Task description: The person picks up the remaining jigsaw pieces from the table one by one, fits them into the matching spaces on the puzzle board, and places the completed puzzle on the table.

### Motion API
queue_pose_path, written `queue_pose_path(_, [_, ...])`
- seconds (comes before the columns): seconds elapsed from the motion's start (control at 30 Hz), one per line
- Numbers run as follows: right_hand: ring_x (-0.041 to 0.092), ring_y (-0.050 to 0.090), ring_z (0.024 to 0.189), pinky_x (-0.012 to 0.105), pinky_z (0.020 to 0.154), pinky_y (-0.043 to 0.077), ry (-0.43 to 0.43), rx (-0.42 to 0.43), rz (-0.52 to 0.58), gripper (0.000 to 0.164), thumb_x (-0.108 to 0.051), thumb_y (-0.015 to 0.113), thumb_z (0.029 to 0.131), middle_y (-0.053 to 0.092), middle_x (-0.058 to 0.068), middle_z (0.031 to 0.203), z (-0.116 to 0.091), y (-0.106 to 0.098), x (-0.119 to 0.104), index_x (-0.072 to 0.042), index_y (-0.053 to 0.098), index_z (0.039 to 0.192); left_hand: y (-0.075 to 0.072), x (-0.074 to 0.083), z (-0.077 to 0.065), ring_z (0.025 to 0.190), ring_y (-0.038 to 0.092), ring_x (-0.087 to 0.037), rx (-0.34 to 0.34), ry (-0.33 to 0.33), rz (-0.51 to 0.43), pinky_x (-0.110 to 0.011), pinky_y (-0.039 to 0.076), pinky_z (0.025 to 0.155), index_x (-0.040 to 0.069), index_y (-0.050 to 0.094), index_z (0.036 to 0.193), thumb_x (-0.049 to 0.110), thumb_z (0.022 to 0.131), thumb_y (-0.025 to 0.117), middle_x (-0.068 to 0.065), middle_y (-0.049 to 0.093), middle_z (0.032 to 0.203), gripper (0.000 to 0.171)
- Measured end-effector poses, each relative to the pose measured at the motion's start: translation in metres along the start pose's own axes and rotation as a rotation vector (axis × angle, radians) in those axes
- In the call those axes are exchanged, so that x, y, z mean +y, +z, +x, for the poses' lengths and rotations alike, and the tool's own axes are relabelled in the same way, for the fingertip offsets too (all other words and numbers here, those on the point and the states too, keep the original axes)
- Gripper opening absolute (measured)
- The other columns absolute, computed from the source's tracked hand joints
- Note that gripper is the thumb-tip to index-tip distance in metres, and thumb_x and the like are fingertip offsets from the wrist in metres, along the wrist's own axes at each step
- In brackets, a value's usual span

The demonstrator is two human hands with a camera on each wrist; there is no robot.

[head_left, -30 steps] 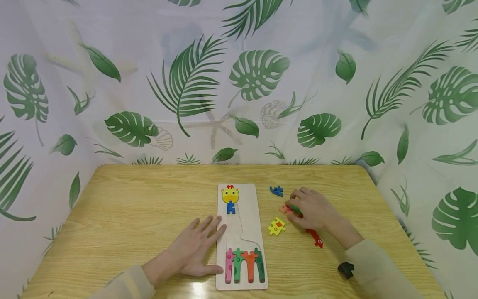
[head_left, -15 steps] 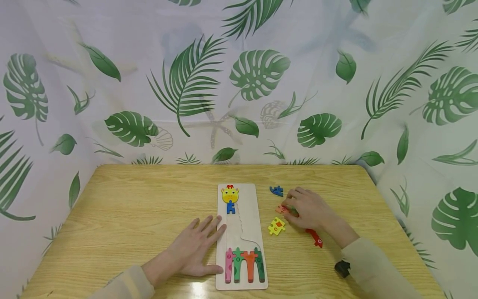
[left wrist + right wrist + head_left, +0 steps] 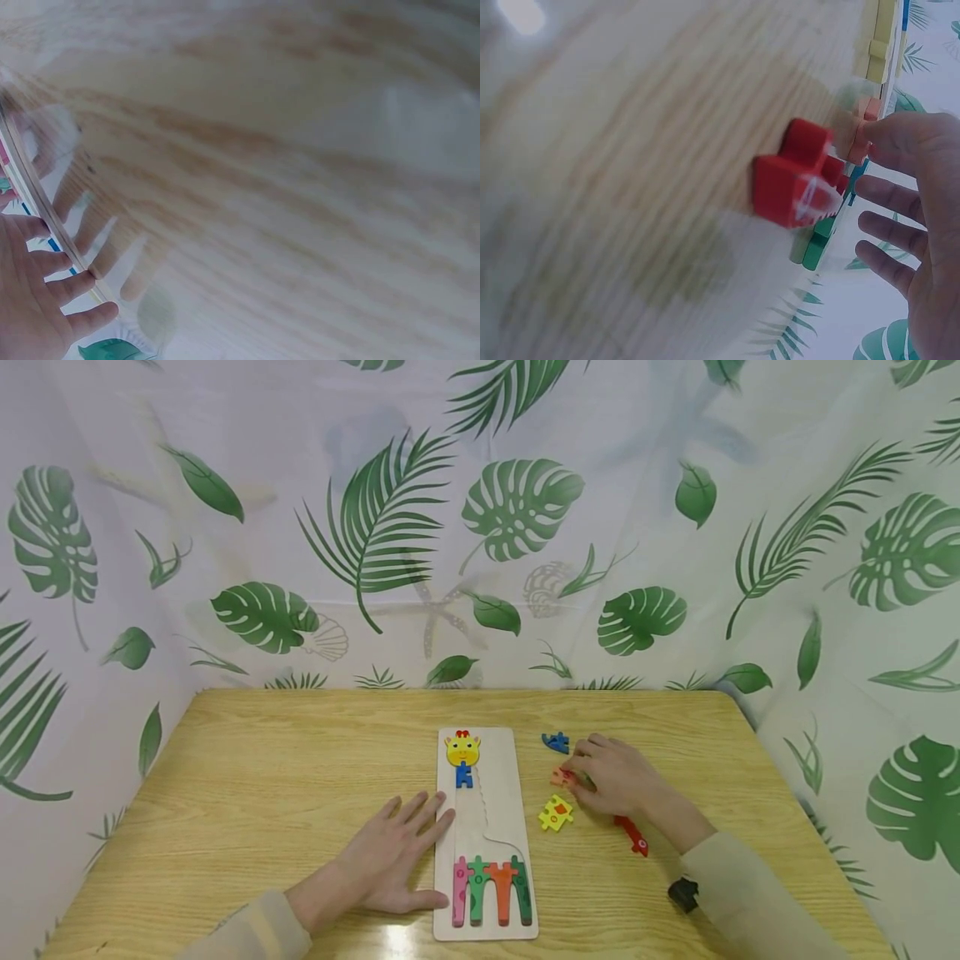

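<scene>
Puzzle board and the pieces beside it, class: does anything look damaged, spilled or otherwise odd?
Nothing stands out as damaged or spilled. The loose yellow piece and red piece lie askew beside the board, but that looks ordinary with it only part filled.

The table spans the lower frame: board at bottom centre, blue piece, yellow piece, red piece right of centre.

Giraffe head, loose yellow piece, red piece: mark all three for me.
Giraffe head (image 3: 462, 750): head view, on the middle of the yellow face.
Loose yellow piece (image 3: 556, 814): head view, on the centre of its top.
Red piece (image 3: 632, 836): head view, midway along its visible part.
</scene>
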State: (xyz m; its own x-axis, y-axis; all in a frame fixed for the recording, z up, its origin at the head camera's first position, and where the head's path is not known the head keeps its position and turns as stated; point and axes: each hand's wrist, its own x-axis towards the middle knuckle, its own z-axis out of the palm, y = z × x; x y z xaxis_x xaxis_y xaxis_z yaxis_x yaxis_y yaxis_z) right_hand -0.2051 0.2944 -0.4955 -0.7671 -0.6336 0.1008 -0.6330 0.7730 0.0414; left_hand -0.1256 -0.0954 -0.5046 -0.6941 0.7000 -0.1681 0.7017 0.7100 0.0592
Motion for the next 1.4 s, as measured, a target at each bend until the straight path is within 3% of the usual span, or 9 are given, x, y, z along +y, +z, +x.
queue_pose_path(0.3, [0.019, 0.060, 0.091, 0.038, 0.081, 0.057, -0.010, 0.016, -0.002, 0.023, -0.025, 0.075, 0.091, 0.069, -0.003, 0.096, 0.0021, 0.0006, 0.0008, -0.016, 0.080, 0.112, 0.0015, -0.0005, 0.0008, 0.161, 0.034, -0.036, 0.004, 0.005, 0.004, -0.058, 0.038, 0.126, 0.017, 0.028, 0.168, 0.090, 0.089, 0.039, -0.012, 0.026, 0.177, 0.108])
queue_pose_path(0.67, [0.022, 0.063, 0.095, 0.041, 0.083, 0.059, 0.026, 0.010, -0.012, 0.028, -0.035, 0.074, 0.096, 0.071, 0.001, 0.102, -0.0030, 0.0038, -0.0019, -0.016, 0.079, 0.116, 0.0026, -0.0015, 0.0016, 0.161, 0.033, -0.036, -0.001, 0.004, -0.001, -0.058, 0.038, 0.126, 0.017, 0.027, 0.169, 0.091, 0.089, 0.037, -0.012, 0.025, 0.177, 0.109])
queue_pose_path(1.0, [0.023, 0.065, 0.094, 0.041, 0.080, 0.060, 0.046, 0.054, -0.022, 0.025, -0.033, 0.077, 0.095, 0.073, 0.001, 0.100, -0.0036, 0.0062, -0.0065, -0.017, 0.079, 0.113, 0.0022, -0.0013, 0.0015, 0.161, 0.032, -0.036, -0.009, -0.001, -0.015, -0.059, 0.037, 0.127, 0.018, 0.027, 0.169, 0.091, 0.089, 0.038, -0.012, 0.024, 0.177, 0.109])
queue_pose_path(1.4, [0.022, 0.064, 0.092, 0.042, 0.081, 0.059, 0.060, 0.002, 0.021, 0.020, -0.026, 0.076, 0.097, 0.072, 0.002, 0.103, 0.0032, 0.0029, -0.0084, -0.019, 0.079, 0.115, 0.0023, 0.0003, 0.0006, 0.161, 0.033, -0.037, 0.004, 0.000, 0.005, -0.058, 0.037, 0.126, 0.018, 0.028, 0.168, 0.091, 0.089, 0.037, -0.013, 0.025, 0.177, 0.109])
